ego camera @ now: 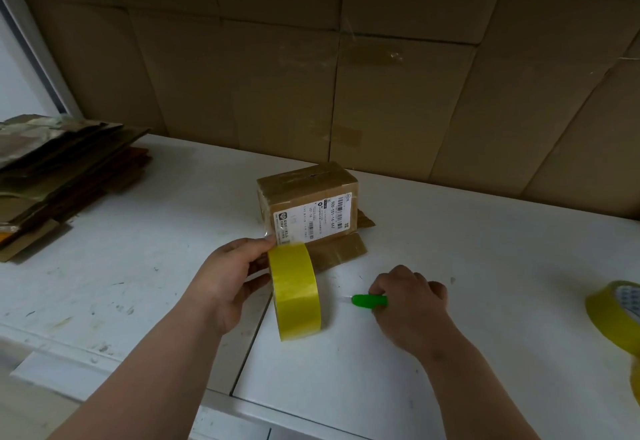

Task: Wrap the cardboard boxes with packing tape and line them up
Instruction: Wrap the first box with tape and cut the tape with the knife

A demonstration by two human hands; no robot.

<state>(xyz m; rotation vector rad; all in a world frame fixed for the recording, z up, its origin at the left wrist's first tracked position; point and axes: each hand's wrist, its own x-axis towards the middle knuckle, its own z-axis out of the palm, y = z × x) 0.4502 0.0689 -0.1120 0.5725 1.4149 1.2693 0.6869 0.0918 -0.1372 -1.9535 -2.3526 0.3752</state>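
A small brown cardboard box point(308, 202) stands toward the back of the white table point(485, 266), white shipping label facing front, one flap lying flat before it. A yellow tape roll point(296, 290) stands on edge just in front. Another yellow roll point(616, 315) sits at the table's right edge.

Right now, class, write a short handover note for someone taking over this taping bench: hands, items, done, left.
Left hand holds the yellow tape roll upright on the white table, a strip running to the cardboard box.
Right hand grips a green cutter.
Spare tape roll at right edge; flattened cardboard stacked at left.
Done: box partly taped.
Left: cut strip, finish wrapping, line up boxes.
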